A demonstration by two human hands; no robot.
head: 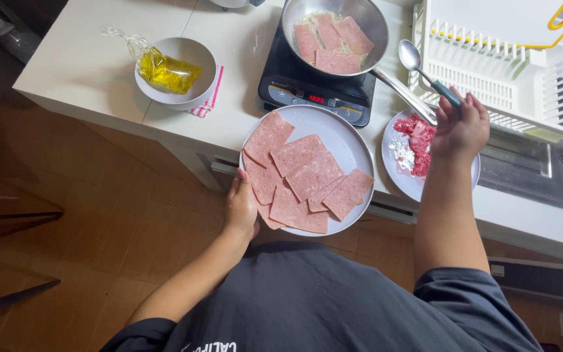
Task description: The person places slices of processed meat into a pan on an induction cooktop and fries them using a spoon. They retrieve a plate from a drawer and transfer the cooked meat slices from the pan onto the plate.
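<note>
Plate (350,140) of sliced luncheon meat (301,173) overhangs the counter's (92,65) front edge, gripped at its rim by the left hand (241,205); the right hand (461,130) grips a spoon (425,72) beside the frying pan (366,19).

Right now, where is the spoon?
In the head view, the spoon is on the right, held up by the right hand between the frying pan and the white dish rack.

Home kitchen: induction hob (314,91), frying pan (335,36), dish rack (503,72) on counter (86,65)
</note>
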